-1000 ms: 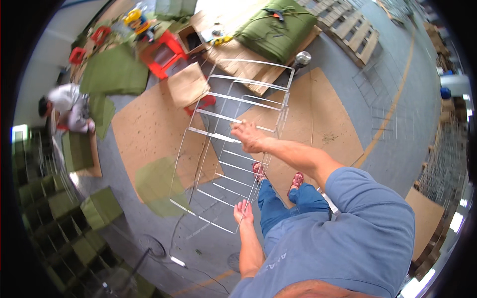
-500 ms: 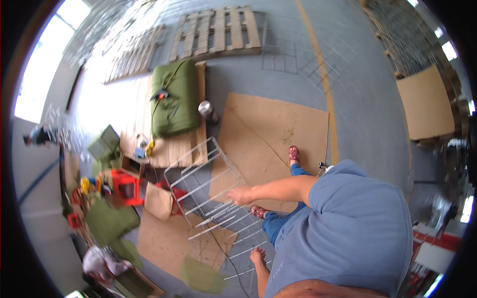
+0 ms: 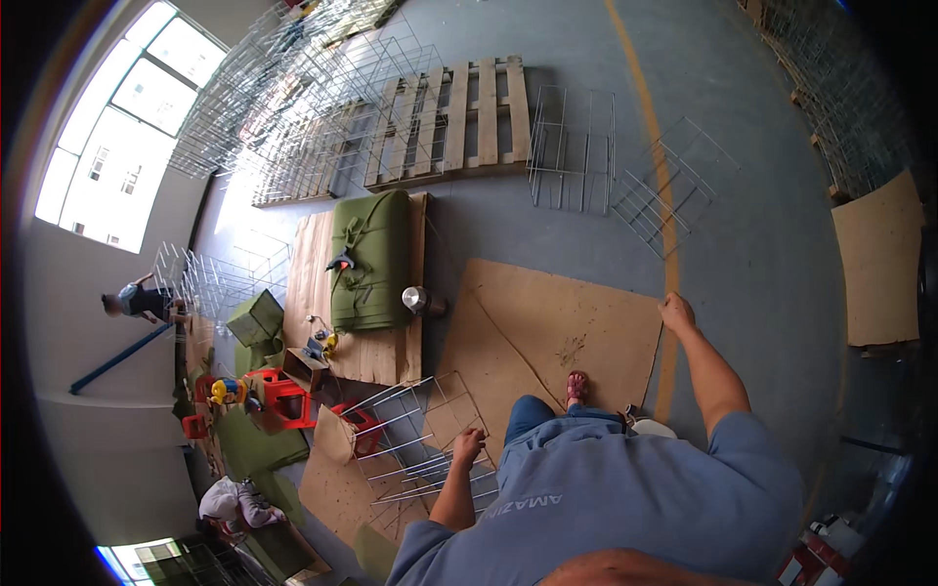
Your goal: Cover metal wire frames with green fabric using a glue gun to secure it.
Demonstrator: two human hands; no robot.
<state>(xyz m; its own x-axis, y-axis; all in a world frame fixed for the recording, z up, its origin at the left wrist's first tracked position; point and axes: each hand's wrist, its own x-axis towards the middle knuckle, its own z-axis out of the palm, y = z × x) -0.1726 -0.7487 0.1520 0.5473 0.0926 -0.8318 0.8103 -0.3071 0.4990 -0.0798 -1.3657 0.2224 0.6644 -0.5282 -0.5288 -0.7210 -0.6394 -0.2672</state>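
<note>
My left hand (image 3: 469, 446) is closed at the upper corner of a silvery wire rack (image 3: 422, 459), its fingers wrapped on the wire. The rack stands tilted in front of me, and my left forearm covers part of its lower bars. Out to the right, my right hand (image 3: 676, 313) hangs apart from the rack with its fingers curled in. Whether anything is inside those fingers cannot be made out. Below that hand lie the edge of a flat cardboard sheet (image 3: 547, 332) and a yellow floor line (image 3: 667, 366).
A strapped green bundle (image 3: 371, 259) lies on a wooden platform (image 3: 311, 254), beside a metal flask (image 3: 415, 300). Red stools (image 3: 285, 400) stand at left. Beyond are pallets (image 3: 454, 117) and wire racks (image 3: 572, 151). Two people (image 3: 234, 503) (image 3: 132, 301) are at left.
My right hand has left the wire rack and swung out to the right. My left hand has moved up to the rack's corner. The view has shifted, and I stand more upright.
</note>
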